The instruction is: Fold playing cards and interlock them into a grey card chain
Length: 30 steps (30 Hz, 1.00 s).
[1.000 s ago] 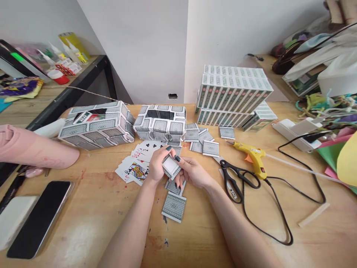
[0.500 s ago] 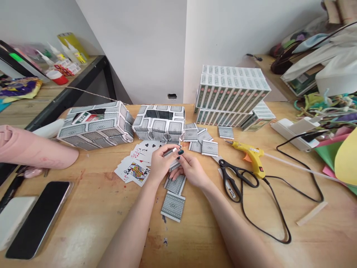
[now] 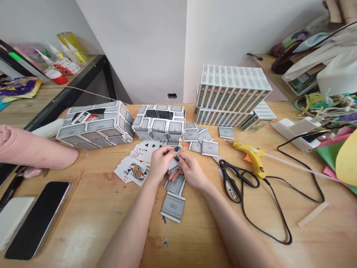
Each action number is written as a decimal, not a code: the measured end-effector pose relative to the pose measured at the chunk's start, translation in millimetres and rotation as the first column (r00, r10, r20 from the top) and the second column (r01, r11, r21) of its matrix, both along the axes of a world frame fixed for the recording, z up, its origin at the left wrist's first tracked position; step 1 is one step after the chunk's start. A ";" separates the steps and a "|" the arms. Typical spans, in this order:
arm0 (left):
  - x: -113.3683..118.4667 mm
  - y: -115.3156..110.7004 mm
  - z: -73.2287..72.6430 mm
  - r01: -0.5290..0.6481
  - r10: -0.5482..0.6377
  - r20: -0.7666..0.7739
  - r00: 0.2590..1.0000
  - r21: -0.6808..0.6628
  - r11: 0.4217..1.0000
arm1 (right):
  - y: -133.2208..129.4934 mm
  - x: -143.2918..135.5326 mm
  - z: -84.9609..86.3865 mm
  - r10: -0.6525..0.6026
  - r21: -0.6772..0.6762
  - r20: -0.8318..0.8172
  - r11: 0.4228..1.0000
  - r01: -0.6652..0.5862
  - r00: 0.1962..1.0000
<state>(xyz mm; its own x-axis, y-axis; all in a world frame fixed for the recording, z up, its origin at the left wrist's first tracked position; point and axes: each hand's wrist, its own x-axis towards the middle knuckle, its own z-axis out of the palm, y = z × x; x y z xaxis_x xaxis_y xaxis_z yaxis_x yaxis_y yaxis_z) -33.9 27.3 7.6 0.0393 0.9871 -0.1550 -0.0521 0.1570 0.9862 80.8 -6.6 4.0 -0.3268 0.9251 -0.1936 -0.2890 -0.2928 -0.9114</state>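
Note:
My left hand point(image 3: 161, 162) and my right hand point(image 3: 192, 170) meet at the middle of the table, their fingertips closed on a small patterned card piece point(image 3: 173, 166) that they mostly cover. Just below them, patterned card squares point(image 3: 173, 206) lie on the wood. Face-up playing cards point(image 3: 136, 172) are fanned out beside my left hand. Behind my hands stands a box covered in folded cards point(image 3: 160, 128), with a longer one point(image 3: 95, 128) to its left. More card squares point(image 3: 209, 148) lie behind my right hand.
Black-handled scissors point(image 3: 231, 186) and a yellow glue gun point(image 3: 251, 154) with a looping cord lie at right. Stacked card packs point(image 3: 232, 93) stand behind them. A phone point(image 3: 37, 219), a white block point(image 3: 15, 217) and a pink roll point(image 3: 39, 150) are at left.
The fingertips of both hands have shifted slightly on the card piece, and my left thumb has moved a little left and up. The card piece is now more covered.

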 end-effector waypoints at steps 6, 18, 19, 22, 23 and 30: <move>2.4 -0.9 1.4 -0.044 0.044 0.007 0.999 -0.034 0.998 | 0.6 0.9 4.8 -0.004 -0.073 0.003 0.997 0.004 1.000; -0.3 -1.1 -1.3 0.025 -0.017 -0.117 0.993 0.068 0.997 | 2.6 7.8 4.6 0.065 -0.083 0.062 0.995 -0.060 0.996; -0.2 -1.0 -1.1 0.024 -0.018 -0.104 0.994 0.061 0.998 | 2.2 8.2 4.4 0.073 -0.063 0.079 0.996 -0.068 0.994; 0.4 -0.8 -0.7 0.019 -0.014 -0.100 0.995 0.051 0.999 | 1.1 8.3 3.5 0.057 -0.001 0.152 0.998 -0.058 0.987; 0.8 -0.9 -0.7 0.019 -0.013 -0.108 0.994 0.054 0.998 | 0.9 8.0 3.0 0.041 0.012 0.170 0.999 -0.044 0.985; 5.5 -5.8 0.6 0.014 0.014 -0.187 0.982 0.147 0.989 | -0.5 4.3 -2.9 -0.077 0.036 0.221 0.997 0.071 0.972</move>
<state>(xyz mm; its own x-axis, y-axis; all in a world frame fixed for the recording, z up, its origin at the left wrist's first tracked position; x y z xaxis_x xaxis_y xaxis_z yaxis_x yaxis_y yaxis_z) -28.4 21.4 8.2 0.0234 0.9996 -0.0132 0.1358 0.0099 0.9907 85.1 -7.1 1.2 -0.2087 0.9511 -0.2279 -0.0988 -0.2524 -0.9626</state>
